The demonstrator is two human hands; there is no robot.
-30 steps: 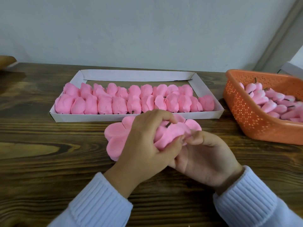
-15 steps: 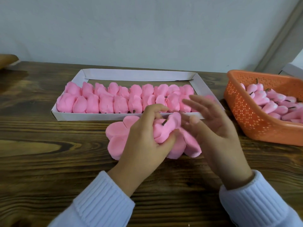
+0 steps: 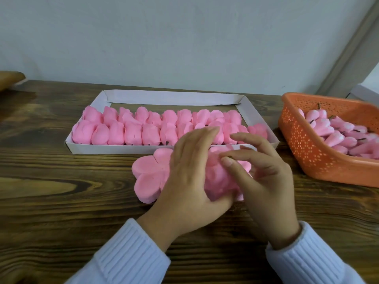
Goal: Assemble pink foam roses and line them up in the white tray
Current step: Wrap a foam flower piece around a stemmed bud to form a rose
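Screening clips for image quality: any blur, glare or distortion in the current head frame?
Head view: light is soft and even, no glare; the orange basket at the right edge looks slightly smeared; the white tray and its roses are sharper; the wall trim at right leans, likely wide-angle distortion.

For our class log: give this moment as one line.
left hand grips rose | right hand pinches its top | tray: two rows | basket: buds

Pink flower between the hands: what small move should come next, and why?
Probably fold one of the flat petals up against the half-wrapped rose. The left hand cups it, the right hand pinches at its dark stem tip, and those petals lie spread beside it, so it looks unready for the white tray.
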